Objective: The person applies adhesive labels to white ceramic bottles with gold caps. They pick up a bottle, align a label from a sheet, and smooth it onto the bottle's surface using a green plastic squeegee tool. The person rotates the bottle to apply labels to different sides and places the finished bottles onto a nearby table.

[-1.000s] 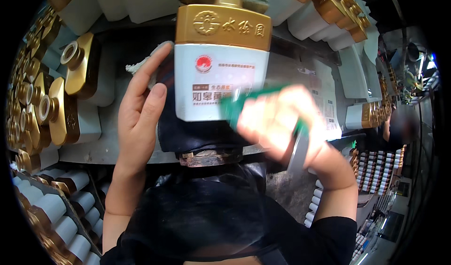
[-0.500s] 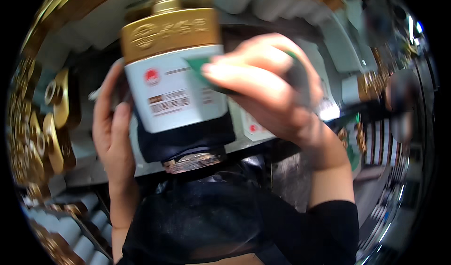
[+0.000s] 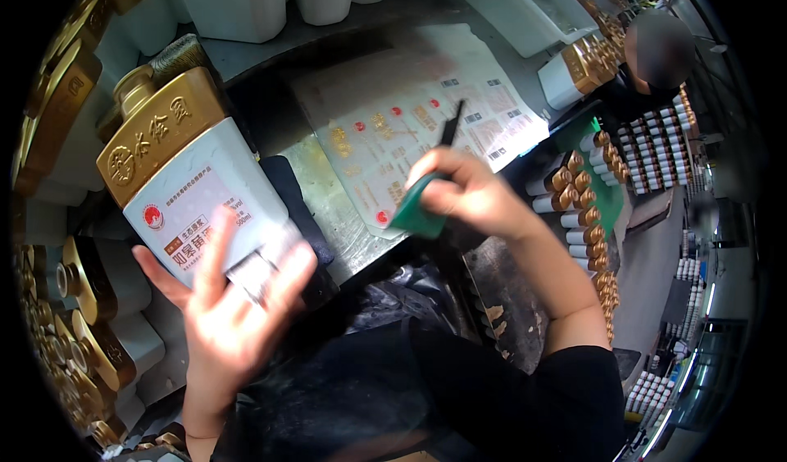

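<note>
White-and-gold bottle (image 3: 184, 183) in front of the person, left part of the surface (image 3: 352, 241); printed face up, body slanted, capless gold neck pointing to upper left; red round emblem and dark print on the white front; dark cloth (image 3: 295, 204) shows along its right side.

Left hand (image 3: 234, 318) over the bottle's lower end; grip open, fingers spread, blurred; I can't tell from here which fingertips touch; small pale patch with dark edges (image 3: 256, 272) shows by the fingers, can't tell if loose or stuck on.

Right hand (image 3: 467, 195) well apart from the bottle, over the near edge of the sheet; grip closed around a green scraper (image 3: 422, 212); thin dark tool (image 3: 452, 122) sticks up out of the same hand.

Printed sheet (image 3: 418, 126) lies flat right of the bottle; rows of red, gold and dark designs on it; bristle brush (image 3: 179, 56) just beside the bottle's neck; pale tub (image 3: 529, 11) past the sheet's far side; more white-and-gold bottles crowd the left side (image 3: 102, 347) and the far edge; off to the right, rows of bottles on a green mat (image 3: 611, 208); another person (image 3: 635, 81) near there, dark clothing.
</note>
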Demonstrator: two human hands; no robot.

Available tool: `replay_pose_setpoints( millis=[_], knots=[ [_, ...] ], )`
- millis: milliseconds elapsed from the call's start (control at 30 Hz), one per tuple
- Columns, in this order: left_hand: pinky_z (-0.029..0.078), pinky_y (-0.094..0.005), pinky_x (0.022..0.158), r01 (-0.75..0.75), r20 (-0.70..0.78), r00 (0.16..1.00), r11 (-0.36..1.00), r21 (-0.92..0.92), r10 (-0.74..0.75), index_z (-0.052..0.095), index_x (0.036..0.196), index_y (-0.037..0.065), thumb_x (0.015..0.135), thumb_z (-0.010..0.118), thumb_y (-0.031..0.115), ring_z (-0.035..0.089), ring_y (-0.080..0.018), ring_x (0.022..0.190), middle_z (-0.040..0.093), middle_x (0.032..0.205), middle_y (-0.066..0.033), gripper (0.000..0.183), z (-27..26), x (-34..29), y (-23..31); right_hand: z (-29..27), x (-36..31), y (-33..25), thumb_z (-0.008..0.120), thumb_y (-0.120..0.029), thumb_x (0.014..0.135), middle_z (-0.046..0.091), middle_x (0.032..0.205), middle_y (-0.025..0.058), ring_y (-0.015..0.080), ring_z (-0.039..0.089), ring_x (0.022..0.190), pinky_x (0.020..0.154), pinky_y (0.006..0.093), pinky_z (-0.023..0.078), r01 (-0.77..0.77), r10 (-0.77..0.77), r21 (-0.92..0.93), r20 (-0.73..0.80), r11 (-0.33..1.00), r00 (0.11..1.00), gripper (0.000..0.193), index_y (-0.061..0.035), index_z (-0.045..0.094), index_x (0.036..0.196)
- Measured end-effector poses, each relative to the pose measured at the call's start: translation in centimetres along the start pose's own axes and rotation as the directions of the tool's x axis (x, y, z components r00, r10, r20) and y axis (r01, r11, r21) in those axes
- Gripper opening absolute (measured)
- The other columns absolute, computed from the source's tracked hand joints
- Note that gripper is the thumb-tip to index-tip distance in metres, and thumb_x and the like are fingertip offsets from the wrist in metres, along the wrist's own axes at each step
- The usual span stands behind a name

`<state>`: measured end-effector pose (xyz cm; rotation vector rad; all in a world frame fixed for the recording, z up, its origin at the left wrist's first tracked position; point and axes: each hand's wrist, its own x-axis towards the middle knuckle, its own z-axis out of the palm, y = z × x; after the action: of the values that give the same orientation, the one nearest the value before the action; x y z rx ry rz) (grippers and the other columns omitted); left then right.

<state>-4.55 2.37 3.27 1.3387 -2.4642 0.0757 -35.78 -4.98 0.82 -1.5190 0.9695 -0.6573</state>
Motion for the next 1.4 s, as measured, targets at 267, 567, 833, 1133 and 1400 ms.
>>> replay_pose_setpoints(
  millis=[267, 567, 833, 1133, 1400],
  knots=[
    [0.036, -0.0387, 0.110, 0.373, -0.517, 0.573, 0.765, -0.526, -0.635, 0.059, 0.125, -0.008, 0.095, 0.046, -0.003, 0.052, -0.0310, 0.128, 0.060, 0.130, -0.0209, 0.033, 0.5, -4.1, -5.4, -4.4, 10.6, 3.8, 0.061, -0.018, 0.092, 0.065, 0.077, 0.0097, 0.0252, 0.064, 0.073, 0.069, 0.0356, 0.051, 0.347, -0.457, -0.841, 0.137, 0.414, 0.879, 0.024, -0.0051, 0.069, 0.111],
    [0.034, -0.0374, 0.111, 0.420, -0.424, 0.594, 0.713, -0.562, -0.684, 0.061, 0.124, -0.005, 0.096, 0.050, -0.003, 0.050, -0.0268, 0.131, 0.063, 0.127, -0.0149, 0.030, -0.2, -3.2, -5.4, -5.1, 22.1, 7.1, 0.056, -0.032, 0.095, 0.067, 0.105, 0.0181, 0.0358, 0.063, 0.101, 0.089, 0.0449, 0.049, 0.266, -0.112, -0.862, 0.241, 0.432, 0.964, 0.030, -0.0124, 0.064, 0.116],
    [0.035, -0.0332, 0.108, 0.367, -0.373, 0.624, 0.679, -0.636, -0.687, 0.065, 0.122, -0.001, 0.093, 0.051, -0.004, 0.054, -0.0217, 0.125, 0.066, 0.121, -0.0104, 0.032, -0.3, -2.2, -6.1, -4.0, 21.9, 7.0, 0.062, -0.032, 0.091, 0.068, 0.099, 0.0164, 0.0345, 0.064, 0.096, 0.082, 0.0429, 0.050, 0.194, -0.211, -0.882, 0.110, 0.431, 0.971, 0.024, -0.0093, 0.067, 0.099],
    [0.039, -0.0293, 0.096, 0.275, -0.352, 0.718, 0.709, -0.650, -0.600, 0.064, 0.125, 0.006, 0.098, 0.052, 0.011, 0.053, -0.0195, 0.109, 0.065, 0.115, -0.0093, 0.031, -0.6, 1.5, -8.9, 5.5, 10.7, -8.2, 0.068, -0.008, 0.090, 0.071, 0.079, 0.0031, 0.0039, 0.060, 0.071, 0.064, 0.0203, 0.047, 0.176, -0.250, -0.330, -0.197, 0.927, 0.948, 0.010, 0.0005, 0.073, 0.093],
    [0.042, -0.0354, 0.087, 0.197, -0.313, 0.788, 0.700, -0.687, -0.530, 0.070, 0.109, 0.006, 0.096, 0.058, 0.021, 0.054, -0.0252, 0.096, 0.064, 0.095, -0.0106, 0.023, -1.7, 4.9, -11.8, 11.0, 17.2, -14.8, 0.068, -0.020, 0.087, 0.071, 0.075, 0.0104, 0.0085, 0.062, 0.070, 0.064, 0.0249, 0.050, 0.245, -0.263, -0.319, -0.015, 0.916, 0.965, 0.028, 0.0073, 0.072, 0.095]
  ],
)
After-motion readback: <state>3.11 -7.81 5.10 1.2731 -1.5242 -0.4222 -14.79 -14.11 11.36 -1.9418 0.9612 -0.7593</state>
